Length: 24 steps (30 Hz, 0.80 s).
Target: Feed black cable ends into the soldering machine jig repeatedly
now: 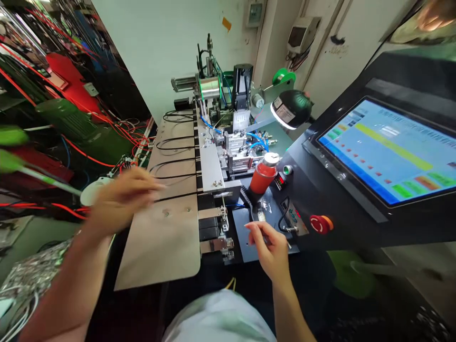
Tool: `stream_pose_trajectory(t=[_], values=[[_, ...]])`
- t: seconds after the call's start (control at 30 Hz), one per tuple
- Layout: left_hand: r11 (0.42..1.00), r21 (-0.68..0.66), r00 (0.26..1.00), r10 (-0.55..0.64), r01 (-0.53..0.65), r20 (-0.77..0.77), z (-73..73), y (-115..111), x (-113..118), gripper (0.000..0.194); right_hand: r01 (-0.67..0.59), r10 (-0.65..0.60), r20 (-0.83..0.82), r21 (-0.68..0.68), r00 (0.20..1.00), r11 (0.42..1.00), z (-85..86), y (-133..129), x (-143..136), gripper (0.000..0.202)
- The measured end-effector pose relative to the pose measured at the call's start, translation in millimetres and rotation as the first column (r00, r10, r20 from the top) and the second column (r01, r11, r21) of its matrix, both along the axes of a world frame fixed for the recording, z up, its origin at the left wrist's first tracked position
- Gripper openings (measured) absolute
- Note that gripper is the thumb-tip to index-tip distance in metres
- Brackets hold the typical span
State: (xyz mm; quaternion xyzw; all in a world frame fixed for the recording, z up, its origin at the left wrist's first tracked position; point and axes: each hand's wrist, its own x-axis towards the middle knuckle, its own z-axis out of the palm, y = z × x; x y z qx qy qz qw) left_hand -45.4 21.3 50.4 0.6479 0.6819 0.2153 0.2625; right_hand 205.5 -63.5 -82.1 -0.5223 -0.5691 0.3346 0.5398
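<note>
Your left hand (124, 199): blurred, above the tan surface (164, 251); grip unclear. Your right hand (270, 247): fingers curled, pinch on anything indiscernible. Red bottle (262, 178): just beyond right hand. Advisable: steady left wrist, right knuckles clear of bottle.

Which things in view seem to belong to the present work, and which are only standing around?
Likely part of the work:
beige plate near the left hand
black cords
lit lamp
touchscreen

Likely just nearby:
red bottle
green motor
orange wall patch
</note>
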Motion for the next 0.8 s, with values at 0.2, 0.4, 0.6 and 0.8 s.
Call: stream_pose_trajectory(t=[0.2,0.4,0.6,0.8], values=[[0.787,0.215,0.757,-0.616,0.579,0.215,-66.3,-18.7,46.0,0.02,-0.095,0.085,-0.114,-0.083,0.99,0.992,-5.9,5.1,-9.2,0.019],[0.763,0.258,0.783,-0.621,0.592,0.041,-96.0,-21.3,54.7,0.021,-0.128,0.118,-0.118,-0.075,0.986,0.989,-11.9,13.4,-19.4,0.019],[0.548,0.091,0.553,-0.798,0.831,-0.239,-86.5,-16.1,43.4,0.03,-0.407,0.422,0.12,-0.131,0.899,0.904,-5.4,19.3,-5.6,0.026],[0.771,0.267,0.774,-0.622,0.578,0.119,-85.0,-24.2,60.3,0.022,-0.013,0.008,0.027,0.173,1.0,0.985,-9.7,17.8,-23.3,0.021]])
